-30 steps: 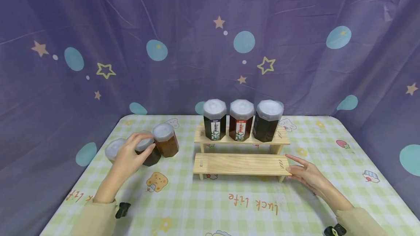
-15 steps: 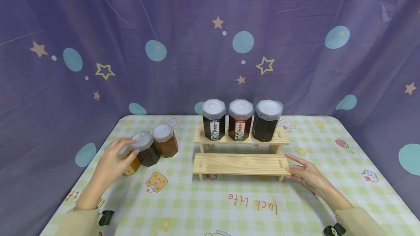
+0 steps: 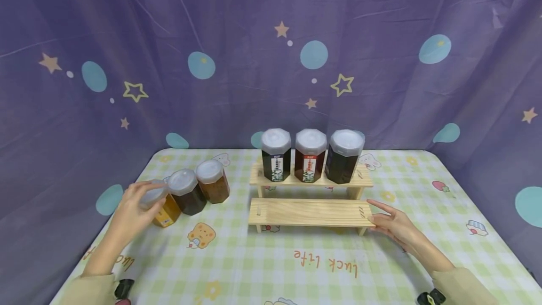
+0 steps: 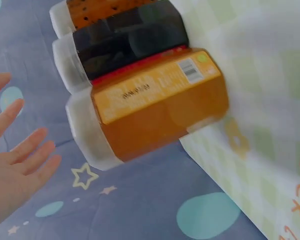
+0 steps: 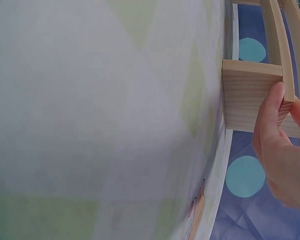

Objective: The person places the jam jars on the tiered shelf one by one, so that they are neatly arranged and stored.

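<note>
At the left of the head view, my left hand (image 3: 132,208) is spread beside the lid of an amber hexagonal jar (image 3: 168,212). A gap shows between these fingers and the jar's whitish lid (image 4: 87,130) in the left wrist view. A dark jar (image 3: 190,200) and a brown speckled jar (image 3: 217,189) stand in a row beyond it. My right hand (image 3: 398,227) grips the right end of the lower board of a two-step wooden shelf (image 3: 311,212). Thumb and fingers lie on either side of that board's end (image 5: 288,92) in the right wrist view.
Three dark jars stand on the shelf's upper step: one with a blue-topped label (image 3: 277,161), one with a red-topped label (image 3: 310,164), and one at the right (image 3: 342,164). A checked tablecloth (image 3: 237,267) covers the table, with a purple curtain (image 3: 237,107) behind.
My left hand has moved left and toward me, from over the dark jar to beside the amber jar, which it now uncovers more. The right hand and shelf stay put.
</note>
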Motion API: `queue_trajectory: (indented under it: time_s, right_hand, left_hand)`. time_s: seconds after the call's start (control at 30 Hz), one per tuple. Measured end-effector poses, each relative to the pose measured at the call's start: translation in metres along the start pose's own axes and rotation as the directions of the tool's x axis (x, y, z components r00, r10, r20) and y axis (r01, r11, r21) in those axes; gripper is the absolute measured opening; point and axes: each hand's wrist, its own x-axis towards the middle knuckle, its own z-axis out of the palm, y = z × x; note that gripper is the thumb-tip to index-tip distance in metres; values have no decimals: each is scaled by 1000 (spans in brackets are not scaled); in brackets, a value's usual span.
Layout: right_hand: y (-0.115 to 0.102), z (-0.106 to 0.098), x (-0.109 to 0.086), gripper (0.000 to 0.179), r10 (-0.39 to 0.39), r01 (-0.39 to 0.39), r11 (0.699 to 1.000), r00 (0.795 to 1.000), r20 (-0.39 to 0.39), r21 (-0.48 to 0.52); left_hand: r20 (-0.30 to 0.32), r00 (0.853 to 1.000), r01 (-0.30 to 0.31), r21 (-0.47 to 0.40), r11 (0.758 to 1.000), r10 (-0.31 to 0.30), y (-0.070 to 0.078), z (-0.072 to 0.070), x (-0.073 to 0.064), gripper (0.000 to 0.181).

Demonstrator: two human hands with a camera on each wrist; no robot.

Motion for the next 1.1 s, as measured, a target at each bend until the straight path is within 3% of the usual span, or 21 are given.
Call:
queue_trajectory:
  time_s: [0.3,1.1]
  right_hand:
    - [0,0,1,70,8,-8,1000,1000,-10,6]
    - [-1,1,-1,69,-5,6,999,1000,-6,40]
  left_hand:
    - [40,993,111,28,993,-112,-16,-2,-4,47]
    - [89,971,227,-28,974,-223,-48,14,-9,75]
